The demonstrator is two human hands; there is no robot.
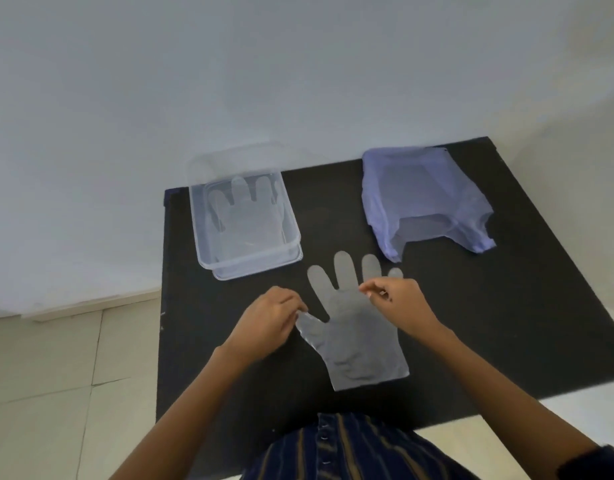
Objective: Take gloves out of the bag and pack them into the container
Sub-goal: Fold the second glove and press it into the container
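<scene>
A black table [506,323] stands against a pale wall, carrying everything. At its far right lies a crumpled lilac plastic bag [425,199]. At the far left sits a clear plastic container [245,216] with 1 transparent glove [248,220] flat inside. Nearer the person, a 2nd clear glove [354,337] lies spread on the table, fingers pointing away. The left hand [267,323] pinches its thumb tip; the right hand [397,303] pinches the film near its finger bases.

Bare forearms; dark striped buttoned shirt [350,448] with tan lines.
</scene>
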